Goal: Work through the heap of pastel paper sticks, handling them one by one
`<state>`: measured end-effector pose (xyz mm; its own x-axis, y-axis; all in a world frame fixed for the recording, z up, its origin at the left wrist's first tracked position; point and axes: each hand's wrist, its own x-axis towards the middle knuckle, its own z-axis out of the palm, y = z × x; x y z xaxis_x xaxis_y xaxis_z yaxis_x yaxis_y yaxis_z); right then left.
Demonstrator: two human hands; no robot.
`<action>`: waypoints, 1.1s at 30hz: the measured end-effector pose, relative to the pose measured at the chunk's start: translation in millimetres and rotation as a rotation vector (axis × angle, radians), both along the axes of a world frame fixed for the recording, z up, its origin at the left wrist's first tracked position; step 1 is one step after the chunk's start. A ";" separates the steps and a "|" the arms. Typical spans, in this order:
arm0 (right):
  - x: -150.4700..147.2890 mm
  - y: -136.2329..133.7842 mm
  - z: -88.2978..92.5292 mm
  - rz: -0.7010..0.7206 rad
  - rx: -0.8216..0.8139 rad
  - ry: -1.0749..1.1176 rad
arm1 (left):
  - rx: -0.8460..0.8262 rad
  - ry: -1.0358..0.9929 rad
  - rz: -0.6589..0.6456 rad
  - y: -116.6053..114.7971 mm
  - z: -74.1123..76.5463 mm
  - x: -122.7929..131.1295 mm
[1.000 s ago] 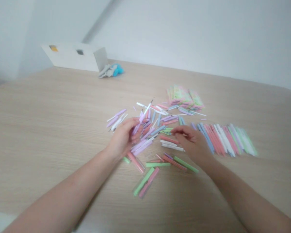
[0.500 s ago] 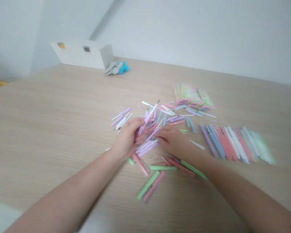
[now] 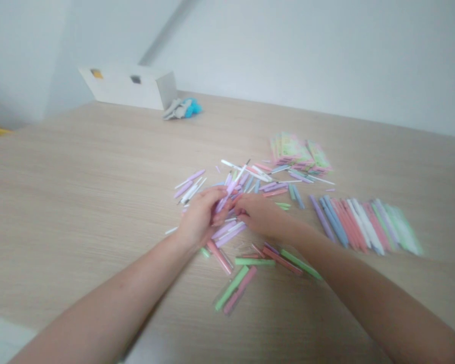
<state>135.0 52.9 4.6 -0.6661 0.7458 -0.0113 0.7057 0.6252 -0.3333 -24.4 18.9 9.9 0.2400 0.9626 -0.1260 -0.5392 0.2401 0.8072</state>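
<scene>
My left hand (image 3: 200,213) is closed around a light purple pen part (image 3: 231,188) with a white refill-like stick and dark tip pointing up and away. My right hand (image 3: 261,214) is close beside its fingertips, thumb and fingers pinched together. What lies in that pinch is hidden; a bit of red shows near it. Around and beneath both hands spreads a loose pile of pastel pen parts and white sticks, among them purple pieces (image 3: 230,235) below my fingers. Motion blur softens the details.
Right of the pile lies a row of pastel pens (image 3: 351,225). Behind are stacked printed packets (image 3: 296,151). Green and pink barrels (image 3: 232,288) lie nearest me. A white box (image 3: 125,88) and a crumpled grey and blue item (image 3: 182,108) stand at the back of the wooden table (image 3: 79,192).
My right hand has moved left and slightly up, closer to my left fingers. My left hand keeps its hold on the purple pen part.
</scene>
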 end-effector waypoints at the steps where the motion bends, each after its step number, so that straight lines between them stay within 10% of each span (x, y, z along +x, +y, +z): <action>1: -0.4 0.4 0.6 -0.001 0.002 -0.009 | 0.001 -0.002 -0.004 0.1 -0.3 -0.2; 10: 3.3 -2.9 8.4 0.015 0.042 0.037 | 0.049 0.032 -0.085 -0.6 -2.0 1.1; 20: 43.5 -57.1 22.8 -0.510 -0.362 0.802 | 0.090 0.238 -0.239 -10.6 -0.5 8.0; 27: 60.7 -72.6 6.1 -0.647 -0.280 1.275 | 0.264 0.461 -0.358 -10.7 -14.4 5.1; 33: 71.9 -78.7 5.3 -0.632 -0.168 1.268 | 0.313 0.538 -0.402 -12.9 -12.5 5.0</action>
